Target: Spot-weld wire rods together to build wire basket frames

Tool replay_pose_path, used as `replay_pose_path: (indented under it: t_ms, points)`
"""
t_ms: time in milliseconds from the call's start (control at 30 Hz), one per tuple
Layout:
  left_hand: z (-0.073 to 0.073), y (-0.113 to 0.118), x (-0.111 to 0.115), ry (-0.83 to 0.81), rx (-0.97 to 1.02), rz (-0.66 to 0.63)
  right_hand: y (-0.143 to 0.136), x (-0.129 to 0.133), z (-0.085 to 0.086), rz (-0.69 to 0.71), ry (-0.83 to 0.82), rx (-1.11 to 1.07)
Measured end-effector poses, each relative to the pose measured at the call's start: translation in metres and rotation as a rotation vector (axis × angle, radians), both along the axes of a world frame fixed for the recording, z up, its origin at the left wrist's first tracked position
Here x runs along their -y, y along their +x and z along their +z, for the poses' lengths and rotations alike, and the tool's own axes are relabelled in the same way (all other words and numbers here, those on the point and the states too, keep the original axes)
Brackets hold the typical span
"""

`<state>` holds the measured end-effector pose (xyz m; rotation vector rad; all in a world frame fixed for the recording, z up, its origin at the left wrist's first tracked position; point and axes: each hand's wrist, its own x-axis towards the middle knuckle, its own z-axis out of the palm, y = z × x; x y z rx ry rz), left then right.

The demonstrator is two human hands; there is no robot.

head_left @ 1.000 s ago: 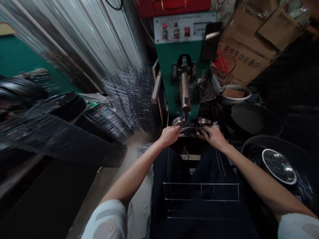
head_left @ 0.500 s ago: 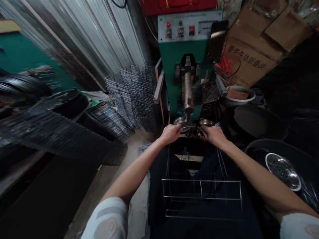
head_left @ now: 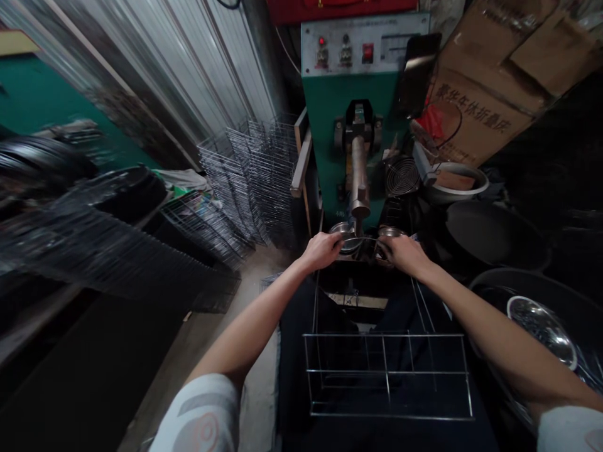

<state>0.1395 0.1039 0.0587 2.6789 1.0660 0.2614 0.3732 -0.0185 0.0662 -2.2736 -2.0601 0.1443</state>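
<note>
My left hand (head_left: 324, 250) and my right hand (head_left: 403, 252) are closed on the far end of a wire rack (head_left: 386, 373), one at each side. A thin curved wire (head_left: 360, 238) spans between their fingertips, just under the tip of a metal electrode arm (head_left: 359, 172) on a green machine (head_left: 320, 150). Long side wires run from the hands back to the rack's near grid, which lies over my dark-clothed lap. Fingertips partly hide the wire ends, and whether wire and electrode touch I cannot tell.
Stacked wire grids (head_left: 254, 182) stand left of the machine. Round metal cups (head_left: 346, 235) sit behind my hands. On the right are dark pans (head_left: 494, 235), a shiny metal bowl (head_left: 541, 333), a small fan (head_left: 402, 176) and cardboard boxes (head_left: 490, 94).
The rack's near grid has tilted, so its face shows taller and wider. Both hands stay almost in place, gripping as before. The view has shifted slightly.
</note>
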Motion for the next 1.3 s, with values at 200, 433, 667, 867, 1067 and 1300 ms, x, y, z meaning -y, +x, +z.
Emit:
replay_pose_path:
  t_ms: [200,433,667,867,1067,1300]
  points:
    - [0.0,0.0,-0.004,-0.011,0.01,0.004,0.0,-0.003,0.002,-0.004,0.001,-0.019]
    - [-0.001,0.0,-0.007,-0.011,0.022,-0.009,0.001,-0.005,0.004,0.012,-0.011,-0.033]
    - [0.004,0.0,-0.004,-0.018,0.017,-0.023,0.001,-0.006,0.003,0.01,-0.012,-0.023]
    - [0.004,0.0,-0.003,-0.023,0.008,-0.006,0.003,-0.005,-0.002,0.019,0.002,-0.044]
    - [0.003,0.001,-0.002,-0.037,0.017,0.012,0.006,-0.004,-0.01,0.016,0.055,-0.11]
    - [0.009,0.002,-0.002,-0.083,0.054,0.001,0.011,-0.005,-0.017,0.071,0.121,-0.212]
